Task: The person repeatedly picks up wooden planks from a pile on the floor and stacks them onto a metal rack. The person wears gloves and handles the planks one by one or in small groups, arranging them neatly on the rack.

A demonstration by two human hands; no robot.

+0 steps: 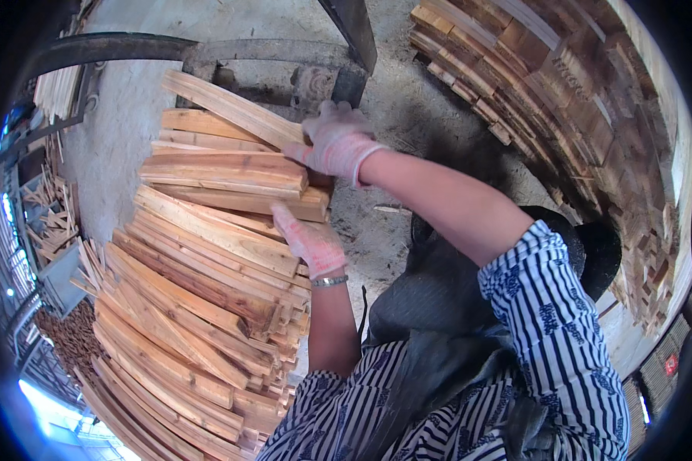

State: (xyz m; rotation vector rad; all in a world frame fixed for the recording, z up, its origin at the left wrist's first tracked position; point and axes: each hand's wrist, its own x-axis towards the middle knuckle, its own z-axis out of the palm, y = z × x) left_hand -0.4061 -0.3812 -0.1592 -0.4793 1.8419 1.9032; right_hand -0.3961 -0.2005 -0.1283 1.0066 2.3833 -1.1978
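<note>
My right hand (338, 142), in a pale glove with a pink cuff, is closed around the near end of a long wooden board (231, 106). That board slants across the top of a pile of boards. Lower down, my left hand (313, 240), gloved too and with a metal band at the wrist, has its fingers stretched out beside the ends of the stacked boards (215, 238); whether it touches them I cannot tell. Between my hands, a thick board (223, 169) lies flat on the pile.
A tall stack of boards (546, 84) curves along the right. Beyond the pile is a dark metal frame (277, 52) on the concrete floor (123, 115). Scrap sticks (50, 215) and a brown heap (69, 338) are at the left.
</note>
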